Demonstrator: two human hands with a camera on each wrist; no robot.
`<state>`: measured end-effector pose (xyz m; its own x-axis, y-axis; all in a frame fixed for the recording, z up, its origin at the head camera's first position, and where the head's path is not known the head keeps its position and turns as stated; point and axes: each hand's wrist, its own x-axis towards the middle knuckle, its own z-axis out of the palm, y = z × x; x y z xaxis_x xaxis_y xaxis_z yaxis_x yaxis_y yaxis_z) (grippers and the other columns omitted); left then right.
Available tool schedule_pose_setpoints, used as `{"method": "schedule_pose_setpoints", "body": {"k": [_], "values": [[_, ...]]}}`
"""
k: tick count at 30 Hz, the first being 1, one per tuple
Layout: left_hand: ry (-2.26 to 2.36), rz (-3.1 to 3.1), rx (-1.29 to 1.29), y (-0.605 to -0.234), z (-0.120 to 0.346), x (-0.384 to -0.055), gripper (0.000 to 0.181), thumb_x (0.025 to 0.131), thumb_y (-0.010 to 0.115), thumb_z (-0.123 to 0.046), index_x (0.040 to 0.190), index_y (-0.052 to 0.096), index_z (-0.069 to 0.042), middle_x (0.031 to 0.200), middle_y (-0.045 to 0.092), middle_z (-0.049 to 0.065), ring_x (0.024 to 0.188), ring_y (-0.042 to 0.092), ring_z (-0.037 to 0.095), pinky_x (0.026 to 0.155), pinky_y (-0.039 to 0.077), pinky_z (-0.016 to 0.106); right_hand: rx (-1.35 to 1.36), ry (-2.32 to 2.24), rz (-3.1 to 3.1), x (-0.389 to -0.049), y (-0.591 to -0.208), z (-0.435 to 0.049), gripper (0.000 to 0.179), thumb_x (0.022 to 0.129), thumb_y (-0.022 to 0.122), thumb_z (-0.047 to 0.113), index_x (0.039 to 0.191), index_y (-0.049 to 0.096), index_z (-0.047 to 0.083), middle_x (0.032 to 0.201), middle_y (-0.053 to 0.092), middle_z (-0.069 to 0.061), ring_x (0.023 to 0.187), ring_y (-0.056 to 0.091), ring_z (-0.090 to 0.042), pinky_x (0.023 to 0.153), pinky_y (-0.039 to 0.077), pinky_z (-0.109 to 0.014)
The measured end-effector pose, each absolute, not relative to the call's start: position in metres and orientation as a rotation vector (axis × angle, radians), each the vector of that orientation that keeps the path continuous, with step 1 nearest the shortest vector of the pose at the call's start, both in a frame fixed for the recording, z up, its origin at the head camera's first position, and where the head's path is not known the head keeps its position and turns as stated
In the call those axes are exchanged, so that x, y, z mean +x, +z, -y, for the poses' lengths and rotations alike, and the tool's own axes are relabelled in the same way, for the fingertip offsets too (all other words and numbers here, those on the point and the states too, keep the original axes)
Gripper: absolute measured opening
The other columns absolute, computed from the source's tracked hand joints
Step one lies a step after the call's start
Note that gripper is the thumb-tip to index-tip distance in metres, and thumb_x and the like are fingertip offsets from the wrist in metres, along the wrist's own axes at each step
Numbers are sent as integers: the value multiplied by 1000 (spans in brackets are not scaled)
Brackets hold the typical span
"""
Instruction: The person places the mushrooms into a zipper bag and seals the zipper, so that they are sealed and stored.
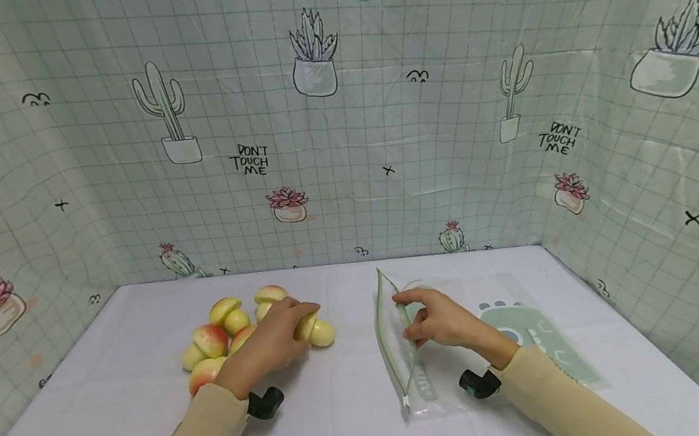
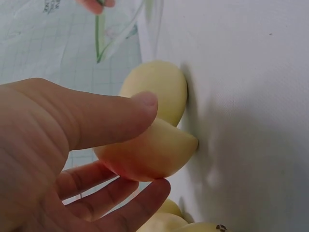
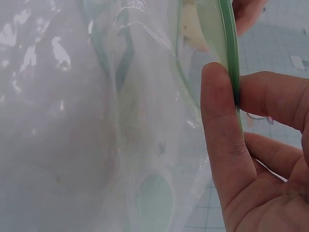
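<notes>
My left hand (image 1: 275, 338) grips a toy mushroom (image 2: 154, 147) with a red-and-yellow cap and a pale yellow stem. Its thumb lies across one side of the cap, with fingers underneath. In the head view this mushroom's stem pokes out right of the fingers, low over the table. A clear zip bag (image 1: 544, 343) printed with a green cartoon figure lies on the right. Between thumb and fingers, my right hand (image 1: 445, 319) pinches the green zip edge (image 3: 231, 43) of the bag. The bag's mouth gapes toward the left, and a white slider (image 1: 405, 401) sits at its near end.
Several more toy mushrooms (image 1: 210, 340) lie clustered at the left, partly hidden behind my left hand and forearm. A white cloth covers the table (image 1: 342, 422). Behind it and along both sides hangs a gridded curtain (image 1: 340, 139) with cactus drawings.
</notes>
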<state>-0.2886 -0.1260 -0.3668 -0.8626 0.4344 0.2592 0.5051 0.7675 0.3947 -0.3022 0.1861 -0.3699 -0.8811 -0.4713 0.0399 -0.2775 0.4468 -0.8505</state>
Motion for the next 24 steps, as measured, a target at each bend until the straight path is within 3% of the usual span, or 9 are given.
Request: {"method": "schedule_pose_setpoints", "body": {"k": [9,17,24], "values": [[-727,2816,-746,-366,126,-289,58,74,81,-10,128,58,-8,107,52,6,100,49,22,87,45,39,-654,-1389,-2506,-302,-371,-186,64,80,69,-2,139,44,-3,94,61,-21,64,65,-24,64,57,-36],[-846,2839,-727,-368,125,-291,58,73,84,-17,125,58,-9,102,46,6,83,49,17,80,45,35,-645,-1392,-2503,-302,-370,-186,64,80,69,-2,139,43,-3,113,53,-26,65,65,-24,64,57,-35],[-849,2800,-783,-369,124,-290,58,73,84,-18,124,57,-5,115,53,9,103,53,23,92,45,41,-641,-1391,-2501,-300,-368,-185,65,80,70,-1,139,43,-3,103,58,-24,64,65,-23,63,56,-34]]}}
